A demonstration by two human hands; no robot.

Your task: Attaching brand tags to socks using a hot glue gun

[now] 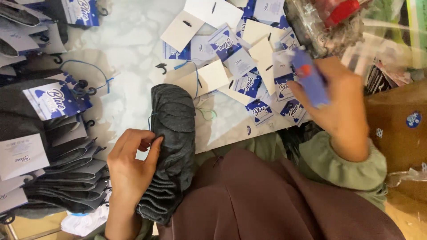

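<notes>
The left hand (131, 166) pinches the soft, light grey sock bundle (171, 146) at its left edge, a good grip place, while the right hand (336, 104) is closed around a blue tagging gun (309, 78).

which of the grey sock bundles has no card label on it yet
The grey sock bundle under the left hand: bare fabric, while the stacked bundles at left carry cards.
</notes>
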